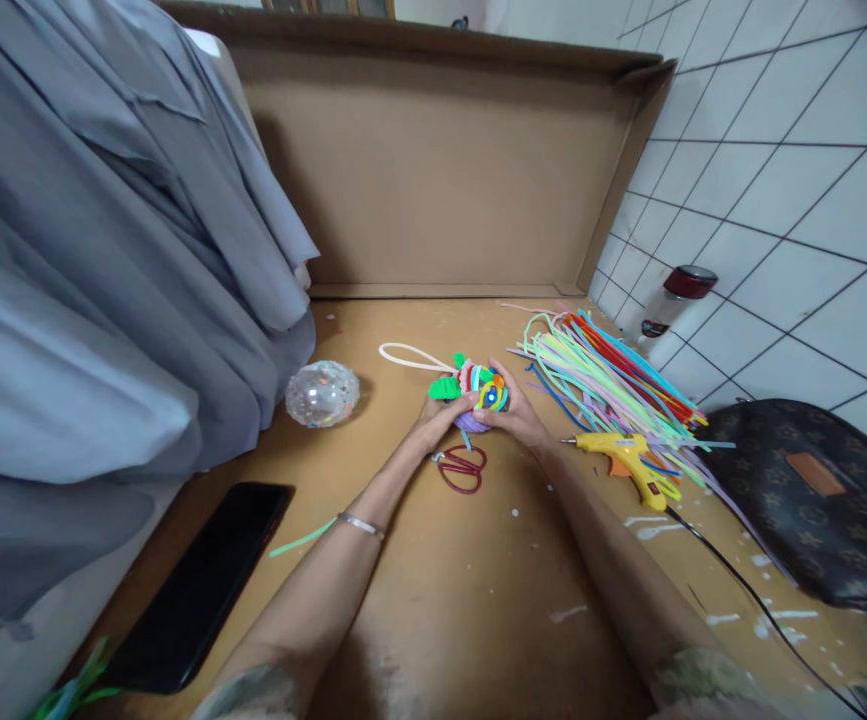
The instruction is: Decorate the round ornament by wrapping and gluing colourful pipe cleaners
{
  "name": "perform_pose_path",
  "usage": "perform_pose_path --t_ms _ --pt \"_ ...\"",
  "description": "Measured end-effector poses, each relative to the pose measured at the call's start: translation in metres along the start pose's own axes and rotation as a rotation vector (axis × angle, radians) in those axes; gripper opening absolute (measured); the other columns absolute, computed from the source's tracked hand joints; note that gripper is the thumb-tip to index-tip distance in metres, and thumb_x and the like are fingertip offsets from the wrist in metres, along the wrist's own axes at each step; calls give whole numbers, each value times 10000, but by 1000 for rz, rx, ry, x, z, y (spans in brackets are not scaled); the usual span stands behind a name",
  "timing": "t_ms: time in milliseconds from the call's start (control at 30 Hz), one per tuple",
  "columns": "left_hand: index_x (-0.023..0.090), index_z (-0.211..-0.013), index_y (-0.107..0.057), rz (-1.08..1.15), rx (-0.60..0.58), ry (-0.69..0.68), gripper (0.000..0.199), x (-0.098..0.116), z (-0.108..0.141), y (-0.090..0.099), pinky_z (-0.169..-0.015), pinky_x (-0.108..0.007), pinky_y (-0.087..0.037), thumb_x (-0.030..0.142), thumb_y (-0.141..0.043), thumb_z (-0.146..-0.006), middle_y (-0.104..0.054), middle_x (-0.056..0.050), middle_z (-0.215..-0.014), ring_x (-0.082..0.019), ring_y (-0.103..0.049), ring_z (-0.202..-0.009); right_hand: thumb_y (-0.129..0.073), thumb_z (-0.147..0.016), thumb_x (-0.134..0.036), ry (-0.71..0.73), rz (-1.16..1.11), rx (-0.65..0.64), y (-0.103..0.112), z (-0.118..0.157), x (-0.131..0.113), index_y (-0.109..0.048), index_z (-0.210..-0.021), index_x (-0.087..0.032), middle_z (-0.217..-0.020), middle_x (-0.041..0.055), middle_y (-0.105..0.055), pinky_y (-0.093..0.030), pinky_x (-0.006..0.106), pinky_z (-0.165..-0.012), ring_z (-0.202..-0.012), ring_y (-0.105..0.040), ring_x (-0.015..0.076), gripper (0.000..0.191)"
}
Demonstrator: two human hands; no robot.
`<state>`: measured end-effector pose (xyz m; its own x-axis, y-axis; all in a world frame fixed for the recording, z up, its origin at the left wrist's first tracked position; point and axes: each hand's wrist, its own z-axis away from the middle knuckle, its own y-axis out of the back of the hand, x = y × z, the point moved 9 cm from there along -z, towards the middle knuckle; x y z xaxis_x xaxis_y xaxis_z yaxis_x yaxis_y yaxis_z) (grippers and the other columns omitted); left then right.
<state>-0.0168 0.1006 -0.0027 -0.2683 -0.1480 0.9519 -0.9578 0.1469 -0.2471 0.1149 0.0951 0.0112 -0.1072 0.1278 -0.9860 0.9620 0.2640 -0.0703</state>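
Note:
Both hands hold a colourful pipe-cleaner ornament (470,378) above the middle of the table. It has green leaf shapes, red and white stripes, a round yellow-and-blue part and a purple underside. A white loop (410,352) reaches out from its upper left. My left hand (440,418) is closed round its left side, while my right hand (517,408) grips the right side, the thumbs close together in front. Just below the hands lie scissors with dark red handles (461,470); their blades are largely hidden.
Right of my hands lie a yellow glue gun (628,460) with a cord and a heap of coloured pipe cleaners (590,365). A brown patterned bag (800,500) and a jar (669,305) stand beyond. Leftward are a clear ball (323,394), a black phone (200,585) and grey cloth (118,240).

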Motion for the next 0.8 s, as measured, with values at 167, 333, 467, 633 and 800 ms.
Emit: perform_pose_path --t_ms 167,333,467,633,800 --pt "183 -1065 -639 6 -14 5 534 0 1 0 -943 -385 -510 460 -836 -653 -700 -45 -986 -230 -663 -974 -899 -549 -415 5 9 -3 0 0 2 -356 -1529 -292 -1403 75 -591 -475 483 -1089 -1256 -590 302 1127" --pt "190 -1056 -647 16 -40 15 529 -1 1 -2 -961 -389 -506 455 -844 -644 -703 -42 -977 -229 -663 -988 -898 -549 -411 3 4 -18 -1 0 0 -358 -1527 -291 -1407 80 -586 -489 486 -1072 -1239 -601 308 1124" --pt "192 -1107 -651 6 -54 14 555 0 1 -2 -988 -401 -497 444 -844 -651 -716 -46 -957 -244 -664 -1028 -911 -525 -405 4 21 -9 1 0 -1 -384 -1514 -284 -1404 81 -588 -474 493 -1087 -1256 -588 318 1127" --pt "200 -1099 -665 -31 -1 -15 514 0 1 3 -961 -392 -513 435 -826 -671 -723 -46 -1016 -238 -675 -997 -918 -508 -425 5 20 9 3 -1 -1 -390 -1512 -281 -1448 82 -552 -451 490 -1112 -1316 -542 330 1144" --pt "193 -1012 -698 9 4 -26 410 -3 -1 0 -960 -403 -513 479 -769 -726 -742 -56 -968 -253 -674 -999 -911 -516 -441 1 -40 44 4 -2 0 -366 -1523 -285 -1520 79 -480 -454 468 -1114 -1355 -508 326 1156"
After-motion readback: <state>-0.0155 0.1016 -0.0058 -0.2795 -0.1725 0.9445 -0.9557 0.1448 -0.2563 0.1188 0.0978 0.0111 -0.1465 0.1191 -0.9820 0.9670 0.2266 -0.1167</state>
